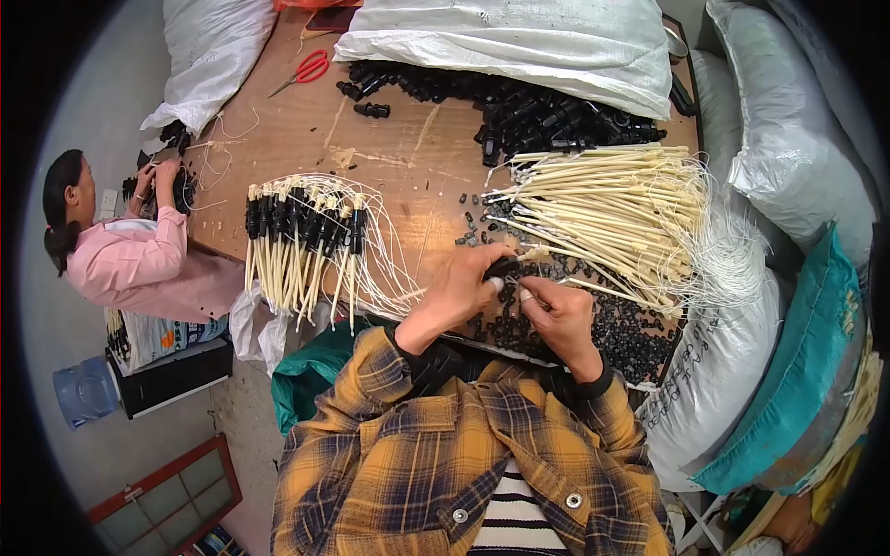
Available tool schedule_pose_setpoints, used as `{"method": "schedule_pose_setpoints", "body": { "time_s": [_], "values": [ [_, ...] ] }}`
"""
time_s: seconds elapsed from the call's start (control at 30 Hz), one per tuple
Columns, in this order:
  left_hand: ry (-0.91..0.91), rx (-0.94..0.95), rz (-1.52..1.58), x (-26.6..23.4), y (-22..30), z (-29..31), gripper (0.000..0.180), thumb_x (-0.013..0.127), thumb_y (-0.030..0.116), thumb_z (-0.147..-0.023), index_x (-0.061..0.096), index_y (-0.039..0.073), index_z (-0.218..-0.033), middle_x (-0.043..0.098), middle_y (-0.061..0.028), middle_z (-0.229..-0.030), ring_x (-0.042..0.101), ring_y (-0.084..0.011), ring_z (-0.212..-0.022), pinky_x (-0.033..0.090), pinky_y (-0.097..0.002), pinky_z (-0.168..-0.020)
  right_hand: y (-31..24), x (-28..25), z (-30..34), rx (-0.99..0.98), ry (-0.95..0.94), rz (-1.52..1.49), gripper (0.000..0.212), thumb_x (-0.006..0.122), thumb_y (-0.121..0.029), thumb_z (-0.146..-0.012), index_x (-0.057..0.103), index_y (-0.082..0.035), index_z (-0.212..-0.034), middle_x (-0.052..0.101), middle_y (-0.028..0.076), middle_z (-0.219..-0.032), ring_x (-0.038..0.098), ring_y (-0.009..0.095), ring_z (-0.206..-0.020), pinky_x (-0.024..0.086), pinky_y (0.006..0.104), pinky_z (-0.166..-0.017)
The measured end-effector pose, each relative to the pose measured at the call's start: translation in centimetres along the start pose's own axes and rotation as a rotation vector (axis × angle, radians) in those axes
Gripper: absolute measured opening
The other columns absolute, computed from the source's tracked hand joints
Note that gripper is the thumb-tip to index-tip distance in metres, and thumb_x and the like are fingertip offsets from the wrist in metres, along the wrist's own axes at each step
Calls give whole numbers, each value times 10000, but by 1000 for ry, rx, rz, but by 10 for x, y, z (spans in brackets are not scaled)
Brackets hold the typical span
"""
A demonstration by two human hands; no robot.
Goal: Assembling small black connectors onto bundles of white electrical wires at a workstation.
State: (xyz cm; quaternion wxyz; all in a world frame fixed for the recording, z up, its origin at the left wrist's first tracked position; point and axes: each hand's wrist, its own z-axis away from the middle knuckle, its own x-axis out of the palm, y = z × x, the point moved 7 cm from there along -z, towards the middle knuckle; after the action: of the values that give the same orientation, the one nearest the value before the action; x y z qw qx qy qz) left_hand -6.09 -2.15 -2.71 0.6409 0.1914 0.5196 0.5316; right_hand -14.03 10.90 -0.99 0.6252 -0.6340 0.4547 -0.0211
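My left hand is closed around a black plastic fitting at the table's near edge. A cream-coloured end shows just beyond that fitting. Close beside it, my right hand pinches something too small to make out, its fingertips almost meeting the left thumb. Small dark plastic pieces lie scattered under and around both hands. To the right is a thick bundle of cream tubes with white strings. On the left, several cream tubes with black fittings lie side by side, their strings trailing toward my left wrist.
A white woven sack spills black fittings at the back. Red-handled scissors lie far left. Another person in pink works at the left edge. White sacks and a teal sack crowd the right side.
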Motion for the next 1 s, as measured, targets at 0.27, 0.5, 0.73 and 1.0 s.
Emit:
{"method": "schedule_pose_setpoints", "body": {
  "time_s": [0.27, 0.5, 0.73, 1.0],
  "values": [
    [313, 342, -424, -2, 3, 1, 307, 593, -47, -718, 624, 49, -1008, 639, -138, -895, 621, -339, -854, 482, -405, -727, -2, -12, -5, -35, 67, 128, 111, 684, -118, -795, 715, -73, -892, 650, 114, -660, 625, 256, -527, 478, 323, -493],
    [304, 432, -401, 3, 10, 5, 290, 608, -31, -727, 625, 53, -1004, 647, -129, -863, 620, -339, -855, 480, -414, -731, -4, -4, -2, -70, -11, 139, 147, 676, -93, -793, 721, -56, -928, 691, 108, -737, 667, 231, -587, 510, 310, -535],
    [241, 272, -1, -5, 17, 2, 360, 602, -34, -740, 628, 45, -1091, 668, -148, -951, 641, -329, -831, 499, -355, -696, -3, -2, 0, -63, -9, 172, 134, 682, -106, -795, 722, -60, -915, 689, 105, -731, 662, 228, -574, 505, 305, -527],
    [296, 349, -172, -8, 6, 1, 369, 581, -40, -758, 616, 54, -1113, 654, -137, -960, 628, -327, -877, 484, -362, -723, -4, -15, -4, -59, 75, 139, 113, 689, -121, -806, 723, -81, -905, 676, 92, -695, 638, 240, -539, 482, 312, -492]
  ]
}}
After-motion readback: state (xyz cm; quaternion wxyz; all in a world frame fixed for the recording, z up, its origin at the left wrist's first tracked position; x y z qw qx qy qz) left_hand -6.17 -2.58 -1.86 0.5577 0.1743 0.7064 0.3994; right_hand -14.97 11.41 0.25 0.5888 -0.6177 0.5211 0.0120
